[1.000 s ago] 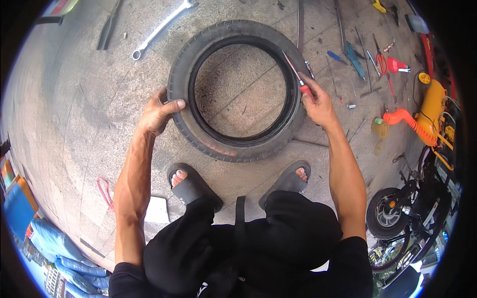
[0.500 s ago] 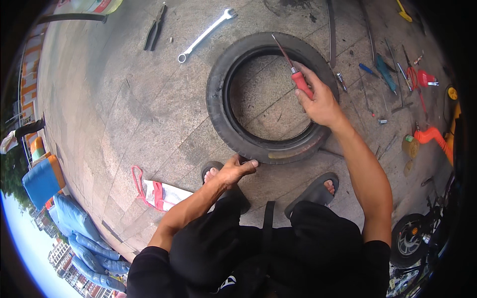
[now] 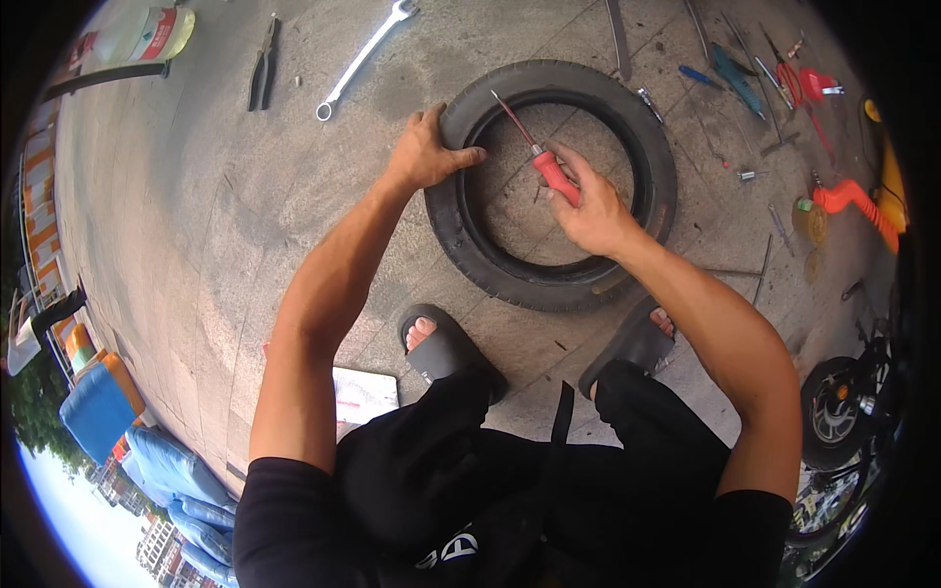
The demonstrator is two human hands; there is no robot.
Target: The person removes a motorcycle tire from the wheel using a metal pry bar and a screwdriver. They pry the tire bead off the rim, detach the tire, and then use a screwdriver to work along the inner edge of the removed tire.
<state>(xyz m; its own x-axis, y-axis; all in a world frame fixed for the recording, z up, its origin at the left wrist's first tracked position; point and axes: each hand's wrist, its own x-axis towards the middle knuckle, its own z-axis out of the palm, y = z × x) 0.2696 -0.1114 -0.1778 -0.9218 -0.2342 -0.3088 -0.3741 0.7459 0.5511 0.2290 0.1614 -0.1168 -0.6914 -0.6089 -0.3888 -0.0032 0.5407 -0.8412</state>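
A worn black tyre (image 3: 534, 294) lies flat on the paving in front of my feet. My left hand (image 3: 429, 152) grips its upper left side, thumb reaching across the sidewall to the inner edge and fingers over the outer tread. In my right hand (image 3: 588, 201) is a screwdriver with a red handle (image 3: 557, 178). Its thin shaft points up and left, and the tip shows over the tyre's far left inner edge. Whether the tip touches the rubber I cannot tell.
A combination wrench (image 3: 365, 61) and pliers (image 3: 262, 67) lie beyond, to the left. Several tools, including red-handled scissors (image 3: 787, 78), are scattered at the right near an orange coiled hose (image 3: 858, 208). A wheel (image 3: 833, 416) stands lower right. A plastic bottle (image 3: 147, 37) is far left.
My left hand has moved from the tyre's near edge up to its upper left side. The screwdriver has moved left with my right hand. Against the floor tools, the tyre sits farther right.
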